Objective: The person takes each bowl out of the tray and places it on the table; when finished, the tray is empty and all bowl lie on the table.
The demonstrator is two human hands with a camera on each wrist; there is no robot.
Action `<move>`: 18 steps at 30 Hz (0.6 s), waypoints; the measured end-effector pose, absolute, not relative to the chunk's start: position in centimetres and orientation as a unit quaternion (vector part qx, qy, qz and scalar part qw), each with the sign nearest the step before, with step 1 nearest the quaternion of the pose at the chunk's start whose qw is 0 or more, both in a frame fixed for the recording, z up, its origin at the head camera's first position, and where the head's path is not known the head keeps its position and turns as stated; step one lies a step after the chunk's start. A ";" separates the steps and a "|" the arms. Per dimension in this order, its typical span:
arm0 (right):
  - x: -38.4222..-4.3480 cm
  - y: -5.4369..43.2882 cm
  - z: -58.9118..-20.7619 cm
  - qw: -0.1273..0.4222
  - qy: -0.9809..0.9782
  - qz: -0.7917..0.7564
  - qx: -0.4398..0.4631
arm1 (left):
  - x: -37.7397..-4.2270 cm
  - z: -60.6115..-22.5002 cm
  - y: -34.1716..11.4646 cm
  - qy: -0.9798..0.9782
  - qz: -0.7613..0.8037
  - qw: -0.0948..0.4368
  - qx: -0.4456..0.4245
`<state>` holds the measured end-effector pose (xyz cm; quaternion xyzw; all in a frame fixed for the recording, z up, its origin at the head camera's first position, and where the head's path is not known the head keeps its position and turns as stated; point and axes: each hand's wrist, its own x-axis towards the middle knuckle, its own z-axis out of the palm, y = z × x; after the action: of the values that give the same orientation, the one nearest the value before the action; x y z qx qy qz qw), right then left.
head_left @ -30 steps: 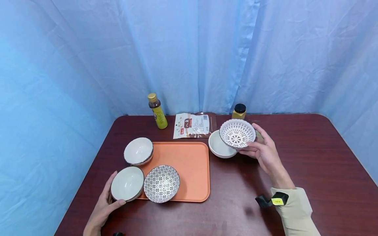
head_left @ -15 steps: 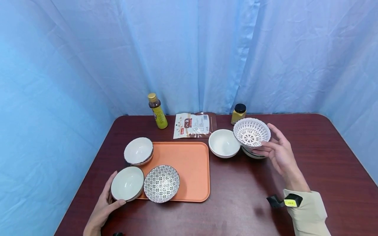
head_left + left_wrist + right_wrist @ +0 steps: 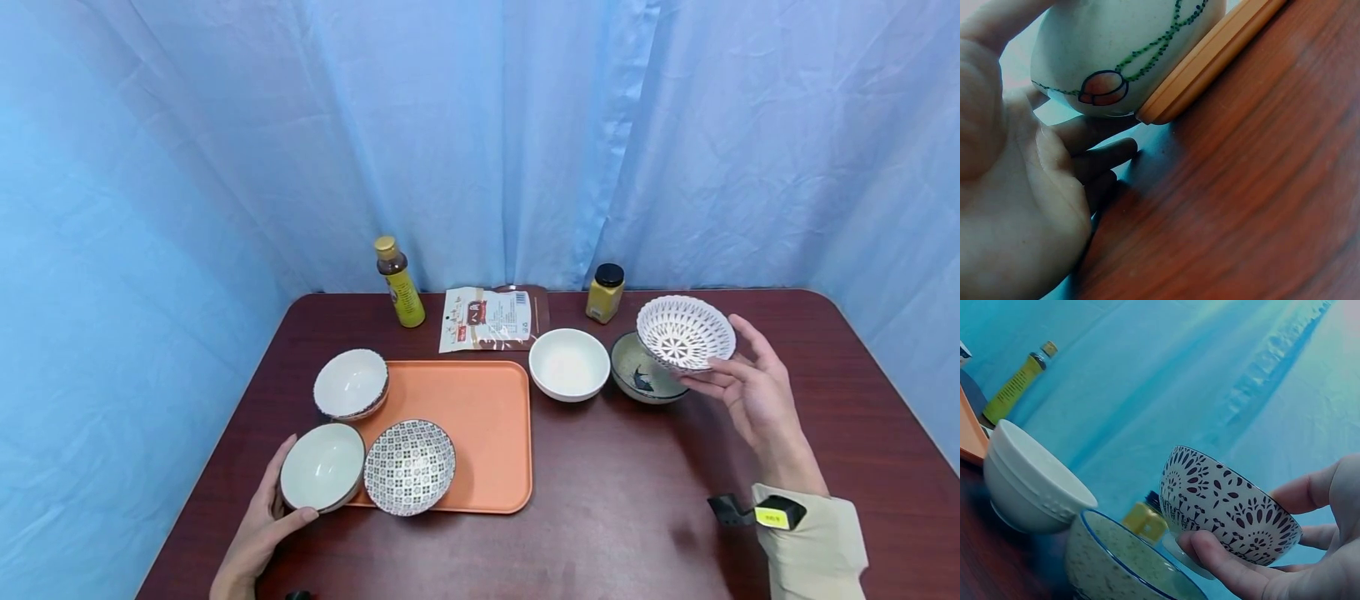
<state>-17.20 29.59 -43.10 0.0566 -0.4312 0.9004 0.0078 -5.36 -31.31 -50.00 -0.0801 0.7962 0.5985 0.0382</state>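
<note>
Item 1: right hand point(image 3: 759, 402), fingers spread, clamped with thumb round right side of petal-patterned bowl point(image 3: 686, 333); bowl raised above table point(image 3: 600, 517), right of centre in head view.
Item 2: left hand point(image 3: 257, 531), thumb and fingers apart, curled round left side of tulip-painted bowl point(image 3: 322, 468), lower left, against orange tray point(image 3: 495, 433).
Nearby: checked bowl point(image 3: 410, 468), lower centre-left; dark-rimmed bowl point(image 3: 351, 383), left; white bowl point(image 3: 569, 365) and speckled bowl point(image 3: 636, 367), right of centre, latter partly hidden.
Mid-frame, far edge: 1 bottle point(image 3: 406, 292), 1 packet point(image 3: 491, 321), 1 jar point(image 3: 604, 297).
</note>
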 end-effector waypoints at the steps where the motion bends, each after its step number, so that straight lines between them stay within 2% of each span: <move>1: -17.2 29.9 -43.2 0.010 -0.427 0.903 0.056 | -5.4 -50.0 -31.3 0.796 0.598 0.038 -0.081; 18: -16.6 35.0 -43.9 0.047 -0.371 0.928 -0.001 | -5.3 -50.1 -31.3 0.793 0.604 0.034 -0.072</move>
<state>-16.62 34.98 -43.92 -0.0008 -0.3706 0.9276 0.0468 -5.32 -31.31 -50.07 -0.0718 0.7930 0.6040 0.0338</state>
